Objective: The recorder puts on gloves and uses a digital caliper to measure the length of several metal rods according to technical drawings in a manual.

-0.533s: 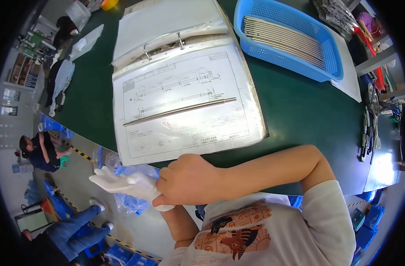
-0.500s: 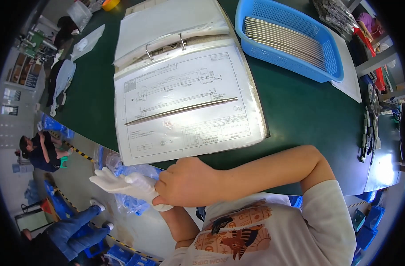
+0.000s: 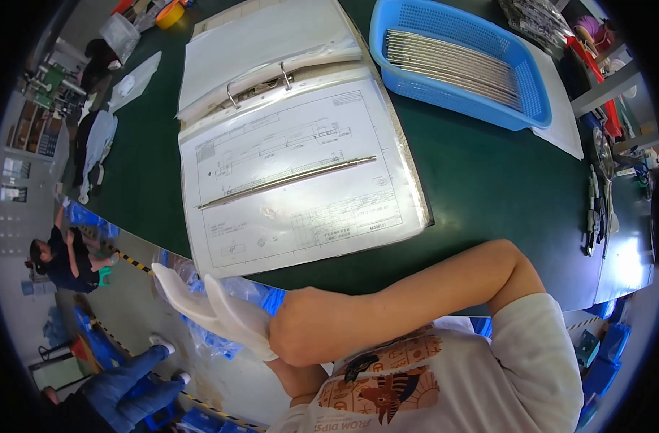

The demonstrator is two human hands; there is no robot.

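Observation:
A white glove covers my left hand, whose fingers stretch out to the left with the thumb apart. At its cuff my bare right hand is closed, gripping the glove by the wrist. Both hands are in front of the table's near edge. Just beyond them an open ring binder shows a technical drawing in a plastic sleeve. Across that page lies a thin metal rod, slanting up to the right.
A blue plastic basket with several metal rods stands at the far right on the green table. Hand tools lie at the right edge. Cloths lie at left. Two people are beyond the table's left side.
My right hand has shifted slightly right and down with the glove's cuff. The gloved fingers have drawn together and the thumb stands up more. The view has shifted a little.

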